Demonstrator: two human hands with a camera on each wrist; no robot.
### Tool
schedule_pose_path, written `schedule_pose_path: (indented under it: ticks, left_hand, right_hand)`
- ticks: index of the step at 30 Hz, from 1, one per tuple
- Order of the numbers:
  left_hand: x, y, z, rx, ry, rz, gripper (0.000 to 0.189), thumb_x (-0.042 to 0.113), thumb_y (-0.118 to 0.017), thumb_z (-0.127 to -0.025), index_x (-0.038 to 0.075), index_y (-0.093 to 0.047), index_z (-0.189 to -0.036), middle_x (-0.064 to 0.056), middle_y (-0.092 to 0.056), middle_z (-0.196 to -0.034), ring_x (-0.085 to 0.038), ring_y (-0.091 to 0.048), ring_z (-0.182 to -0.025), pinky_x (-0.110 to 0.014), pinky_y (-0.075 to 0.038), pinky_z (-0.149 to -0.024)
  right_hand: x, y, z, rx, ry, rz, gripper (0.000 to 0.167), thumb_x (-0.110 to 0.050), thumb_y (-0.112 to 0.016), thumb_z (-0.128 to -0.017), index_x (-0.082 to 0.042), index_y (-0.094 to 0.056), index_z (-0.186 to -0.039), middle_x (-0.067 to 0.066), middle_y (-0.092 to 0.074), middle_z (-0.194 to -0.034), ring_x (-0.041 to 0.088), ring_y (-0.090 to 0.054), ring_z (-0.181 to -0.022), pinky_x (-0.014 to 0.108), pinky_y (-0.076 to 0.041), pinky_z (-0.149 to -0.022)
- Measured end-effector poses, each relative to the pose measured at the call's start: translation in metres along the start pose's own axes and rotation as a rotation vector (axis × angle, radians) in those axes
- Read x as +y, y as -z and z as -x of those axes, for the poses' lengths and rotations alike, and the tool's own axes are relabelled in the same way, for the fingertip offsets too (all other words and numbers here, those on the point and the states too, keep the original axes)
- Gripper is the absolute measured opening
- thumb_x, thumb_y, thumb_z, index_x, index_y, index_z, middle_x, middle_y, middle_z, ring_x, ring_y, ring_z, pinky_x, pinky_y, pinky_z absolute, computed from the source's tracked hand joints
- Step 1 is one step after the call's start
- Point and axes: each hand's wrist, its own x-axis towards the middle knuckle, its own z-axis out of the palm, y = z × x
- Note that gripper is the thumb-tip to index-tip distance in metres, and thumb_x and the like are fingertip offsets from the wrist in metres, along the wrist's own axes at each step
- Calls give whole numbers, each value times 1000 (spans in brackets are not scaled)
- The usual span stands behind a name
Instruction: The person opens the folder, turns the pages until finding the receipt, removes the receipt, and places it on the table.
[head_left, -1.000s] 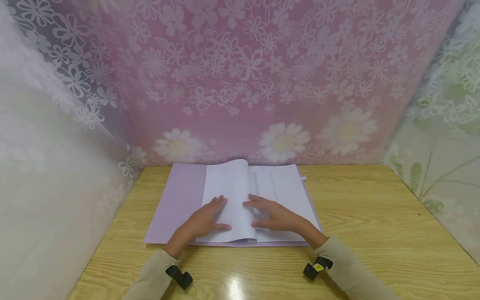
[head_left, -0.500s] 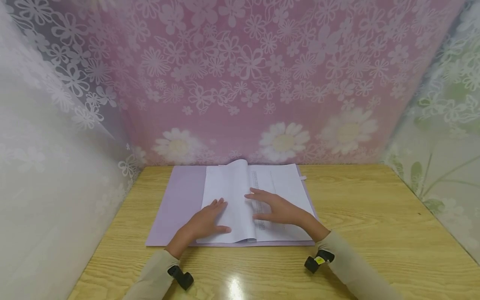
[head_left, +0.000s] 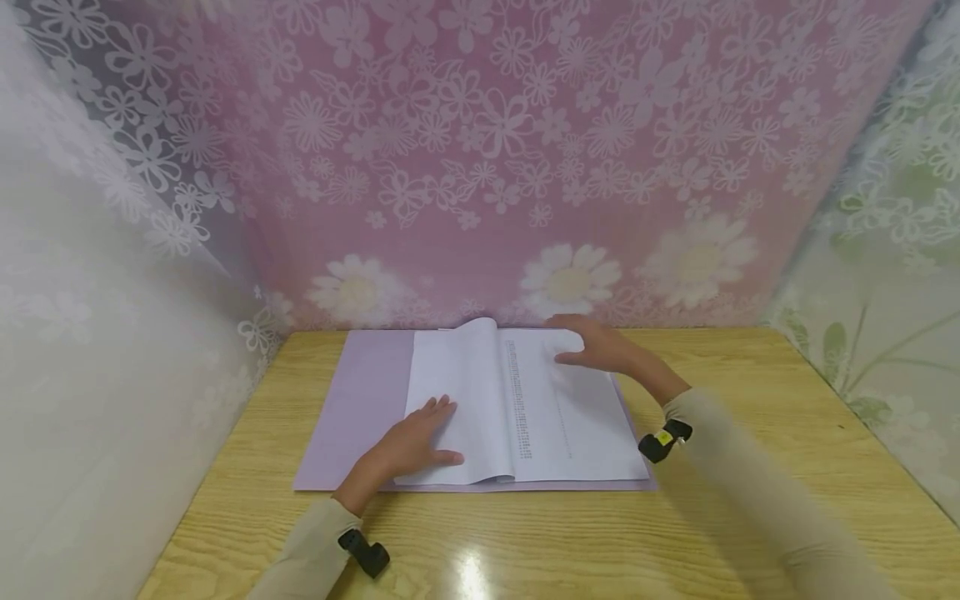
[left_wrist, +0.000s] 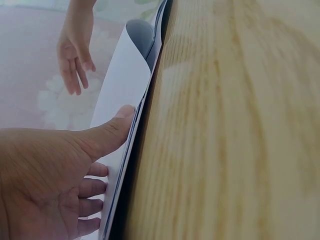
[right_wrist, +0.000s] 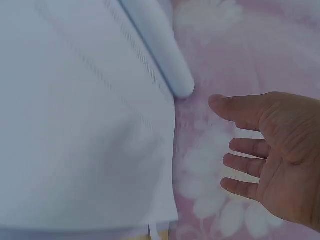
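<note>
A purple folder (head_left: 360, 400) lies spread on the table, with white printed sheets inside it. On its left half, my left hand (head_left: 408, 442) rests on a turned-over sheet (head_left: 468, 375) whose right side bulges up in a curve. In the left wrist view the thumb (left_wrist: 112, 135) lies along the sheet near its lower edge, fingers extended. My right hand (head_left: 600, 346) hovers over the top right of the printed page (head_left: 577, 425), fingers apart and holding nothing. The right wrist view shows this hand (right_wrist: 280, 160) beside the page's top edge, its shadow falling on the paper.
The wooden table (head_left: 750, 433) extends to the right and in front of the folder. A pink flowered curtain (head_left: 480, 250) stands close behind the folder. Pale flowered curtains flank both sides. A small white tab (right_wrist: 155, 230) sticks out at the folder's edge.
My right hand has lifted away from the curved sheet and moved up and right toward the page's far corner. The left hand has stayed in place on the sheet.
</note>
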Motion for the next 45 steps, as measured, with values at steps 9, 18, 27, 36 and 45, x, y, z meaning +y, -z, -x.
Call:
schedule_pose_path:
  ticks: [9, 18, 27, 36, 45]
  left_hand:
    - [4, 4, 3, -5, -3, -5, 88, 44, -76, -90, 3, -36, -157, -17, -28, -167, -38, -23, -156, -58, -29, -123]
    - [4, 3, 2, -3, 4, -11, 88, 45, -76, -90, 4, -36, -158, -15, -27, -168, -37, -23, -156, -58, -28, -123]
    - [4, 3, 2, 2, -6, 3, 89, 44, -77, -89, 3, -37, -157, -17, -28, -167, -38, -23, -156, -59, -29, -122]
    - [2, 3, 1, -13, -6, -7, 89, 45, -75, -90, 4, -34, -158, -16, -26, -168, -37, -21, -157, -58, -28, -123]
    - [3, 3, 2, -5, 3, -4, 89, 44, -77, -89, 4, -36, -158, -16, -27, -167, -36, -23, -157, -57, -29, -123]
  right_hand:
    - [46, 10, -12, -5, -1, 73, 61, -9, -72, -93, 12, -47, -145, 33, -47, -150, 52, -40, -141, 64, -34, -117]
    - [71, 3, -18, -23, -39, 41, 51, -1, -67, -94, 10, -53, -141, 34, -47, -149, 53, -39, -142, 65, -33, -117]
    - [84, 1, -22, -28, -47, 61, 51, 0, -66, -93, 6, -54, -142, 33, -44, -152, 52, -47, -135, 66, -38, -113]
    - [87, 0, -24, -16, -34, 73, 51, 2, -66, -91, 8, -55, -140, 34, -49, -147, 49, -56, -121, 63, -45, -106]
    - [86, 0, -27, -15, -89, 77, 47, 0, -64, -93, 5, -57, -139, 32, -50, -148, 49, -56, -123, 63, -45, -107]
